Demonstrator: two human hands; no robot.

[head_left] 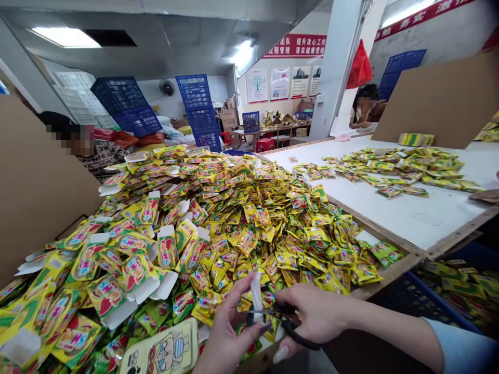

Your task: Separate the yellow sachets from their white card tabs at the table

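Note:
My left hand [228,324], at the front edge of the heap, pinches a narrow white strip [256,293] that stands upright between thumb and fingers. Black-handled scissors [299,336] are in my right hand [312,310], its fingers around the handle loops. Their blades point left and cross the strip just above my left thumb; I cannot tell whether they have cut it. Behind both hands lies a heap of small yellow sachets [288,259]. Flat yellow cartons [136,275] with white flaps are piled to the left. Beside my left hand rests a phone in a cartoon case [166,349].
A wooden ledge [390,275] edges the table. More cartons [401,166] lie on the white tabletop [413,218] at right. Below it is a blue crate [436,306] of packs. Cardboard panels [42,171] stand at both sides. Two people sit farther back.

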